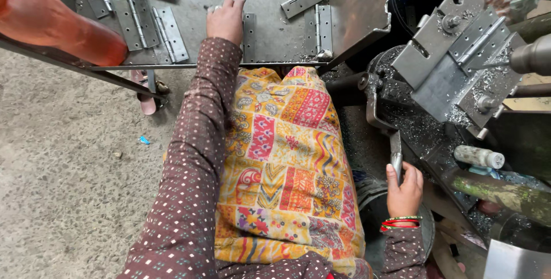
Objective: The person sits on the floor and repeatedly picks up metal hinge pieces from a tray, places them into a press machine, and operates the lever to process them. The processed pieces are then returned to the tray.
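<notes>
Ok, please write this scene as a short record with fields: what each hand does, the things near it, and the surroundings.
View: head camera, looking down at a seated person's lap
Left hand: stretched forward, resting on the metal tray, fingers at a flat hinge
Right hand: closed around a metal lever handle of the machine
Tray contents: several grey hinges, some open, some folded
Machine: steel clamp fixture covered with metal shavings
Lap: patterned yellow cloth
Also: orange bottle at upper left
</notes>
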